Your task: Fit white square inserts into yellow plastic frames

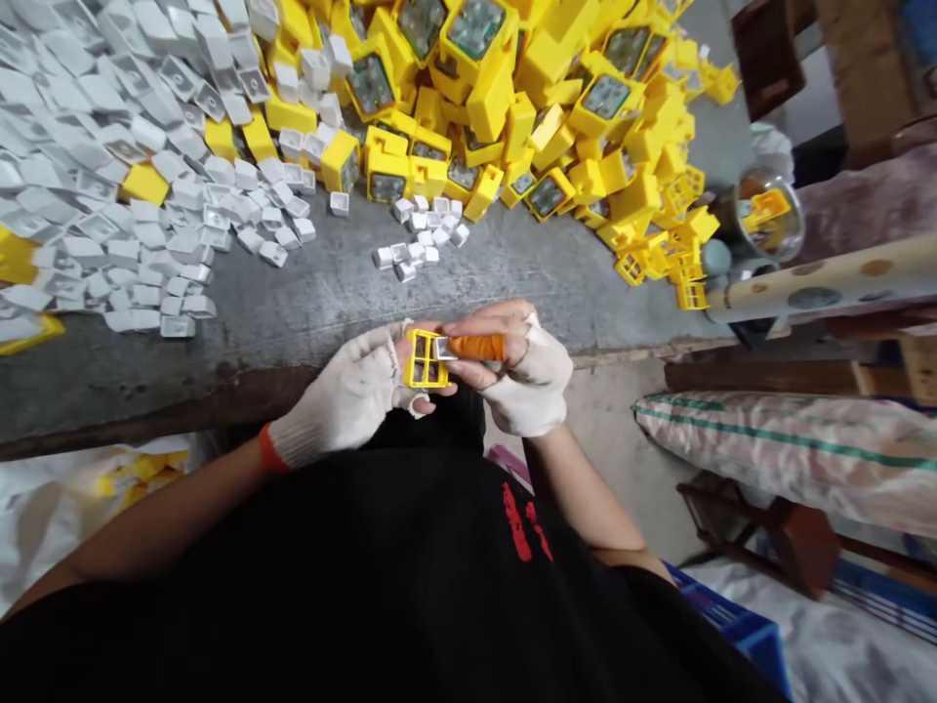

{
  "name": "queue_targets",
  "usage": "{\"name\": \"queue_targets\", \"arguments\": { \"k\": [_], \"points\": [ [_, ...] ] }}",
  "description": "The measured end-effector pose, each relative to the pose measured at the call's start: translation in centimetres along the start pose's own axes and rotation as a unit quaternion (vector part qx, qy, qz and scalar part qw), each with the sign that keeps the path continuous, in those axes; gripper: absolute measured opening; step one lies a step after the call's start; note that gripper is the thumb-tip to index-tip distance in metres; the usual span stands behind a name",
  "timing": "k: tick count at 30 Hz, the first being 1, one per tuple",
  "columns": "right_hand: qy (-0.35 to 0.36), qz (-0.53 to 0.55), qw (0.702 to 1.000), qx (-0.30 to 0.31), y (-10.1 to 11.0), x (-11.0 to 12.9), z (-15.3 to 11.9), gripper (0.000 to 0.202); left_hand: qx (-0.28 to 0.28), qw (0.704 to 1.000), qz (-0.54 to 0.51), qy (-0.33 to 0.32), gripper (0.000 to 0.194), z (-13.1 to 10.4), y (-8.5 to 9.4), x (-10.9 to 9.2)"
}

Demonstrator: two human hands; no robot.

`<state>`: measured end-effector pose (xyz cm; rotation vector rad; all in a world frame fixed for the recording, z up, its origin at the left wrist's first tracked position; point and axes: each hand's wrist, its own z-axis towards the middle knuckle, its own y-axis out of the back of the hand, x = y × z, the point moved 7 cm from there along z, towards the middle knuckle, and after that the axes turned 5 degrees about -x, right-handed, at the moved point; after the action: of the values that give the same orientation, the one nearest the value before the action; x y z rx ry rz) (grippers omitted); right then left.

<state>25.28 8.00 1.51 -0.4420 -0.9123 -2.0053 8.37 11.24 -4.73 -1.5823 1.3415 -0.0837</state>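
Note:
My left hand (366,386), in a white fingerless knit glove with an orange cuff, is closed on a small yellow plastic frame (420,373) divided into square openings. My right hand (523,371), in a similar glove, pinches a small white plastic cap (442,349) against the frame's upper right opening. Orange wrapping (475,348) covers one right finger. Whether the cap sits inside the opening or only touches it, I cannot tell. Just beyond my hands, a small group of white caps (416,252) lies on the grey tabletop (337,283).
White caps (88,195) are heaped at the left, and yellow plastic housings (505,107) are piled across the back. Yellow frames (651,259) lie at the right near a clear container (794,229). A patterned roll (841,278) juts in from the right. A blue crate (757,644) stands below.

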Motion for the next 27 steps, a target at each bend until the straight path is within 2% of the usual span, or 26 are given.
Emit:
{"name": "queue_targets", "arguments": {
  "k": [3, 5, 7, 10, 12, 14, 16, 19, 21, 23, 25, 27],
  "points": [
    [-0.003, -0.040, 0.999, -0.025, 1.0, 0.9, -0.7, 0.009, -0.019, 1.000, -0.006, -0.018, 0.040, 0.2, -0.1, 0.3],
    [-0.010, -0.049, 0.998, -0.043, 0.8, 1.5, -1.2, 0.010, -0.038, 0.998, -0.001, -0.039, 0.044, 0.0, 0.0, 0.4],
    [-0.014, -0.053, 0.997, -0.052, 0.0, 2.1, -1.7, 0.011, -0.050, 0.995, 0.017, -0.087, 0.046, -0.3, 0.4, 0.2],
    [-0.015, -0.042, 0.997, -0.063, -1.5, 3.0, -2.1, 0.014, -0.073, 0.977, 0.066, -0.192, 0.045, -1.3, 1.5, -0.4],
    [-0.007, -0.029, 0.999, -0.035, -2.5, 3.6, -2.2, 0.018, -0.105, 0.960, 0.097, -0.241, 0.044, -2.0, 2.6, -0.8],
    [0.004, -0.028, 0.999, 0.047, -3.6, 3.8, -2.1, 0.027, -0.136, 0.953, 0.105, -0.251, 0.045, -2.6, 3.7, -1.1],
    [-0.003, -0.058, 0.992, 0.116, -3.9, 2.7, -1.7, 0.034, -0.151, 0.957, 0.079, -0.235, 0.048, -3.0, 4.5, -1.3],
    [-0.066, -0.180, 0.976, 0.108, -3.0, -1.9, 0.6, 0.036, -0.156, 0.969, 0.020, -0.192, 0.052, -3.3, 4.8, -1.5],
    [-0.112, -0.273, 0.948, 0.122, -3.4, -5.6, 2.7, 0.034, -0.161, 0.972, 0.000, -0.171, 0.054, -3.4, 4.8, -1.6],
    [-0.134, -0.334, 0.916, 0.176, -4.8, -8.3, 4.7, 0.036, -0.161, 0.974, -0.003, -0.161, 0.055, -3.4, 4.7, -1.8],
    [-0.139, -0.361, 0.894, 0.226, -6.2, -9.4, 6.1, 0.036, -0.160, 0.975, 0.000, -0.153, 0.054, -3.3, 4.6, -2.1],
    [-0.144, -0.371, 0.882, 0.253, -6.7, -9.1, 6.7, 0.031, -0.161, 0.976, 0.002, -0.144, 0.050, -3.3, 4.6, -2.3]
  ]
}}
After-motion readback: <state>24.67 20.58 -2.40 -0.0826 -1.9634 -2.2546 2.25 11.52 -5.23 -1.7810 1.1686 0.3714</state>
